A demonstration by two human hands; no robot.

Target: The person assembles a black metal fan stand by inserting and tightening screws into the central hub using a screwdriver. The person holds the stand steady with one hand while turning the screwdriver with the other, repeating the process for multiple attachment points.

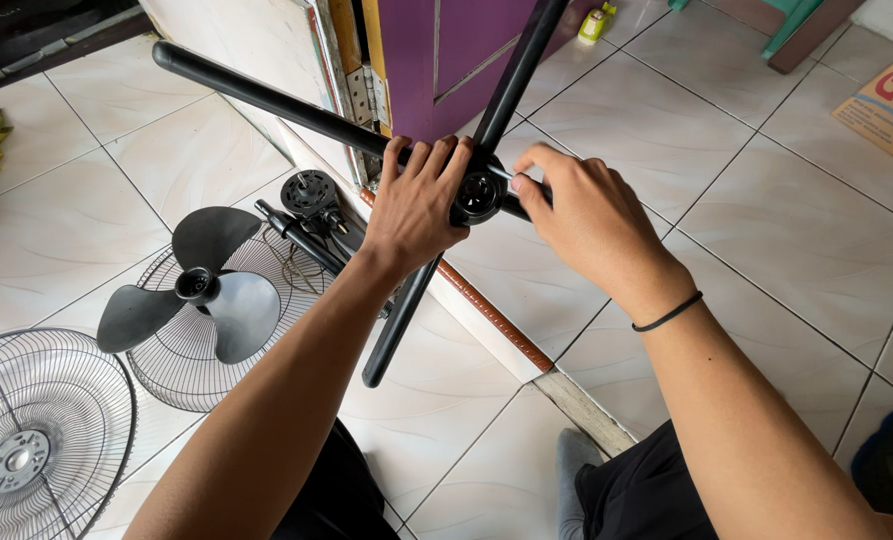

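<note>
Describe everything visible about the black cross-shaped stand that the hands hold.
The black cross-shaped stand looks like matte plastic or painted metal: tube arms with rounded ends cross at a round hub. It is held above the white tiled floor. The left hand lies flat on the hub's left side; the right hand pinches by the hub's right side.

1. The left hand (417, 205) is lying palm down, its fingers stretching forward side by side and curling over at the tips, the bare forearm running back toward the lower left.
2. The right hand (587, 215) is reaching in from the right, its fingertips (523, 186) pinching close together just beside the left hand's fingers.
3. The right wrist is wearing a thin black band (667, 313), with the bare forearm angling down to the lower right.
4. Both arms are extending forward, converging at the hands.
</note>
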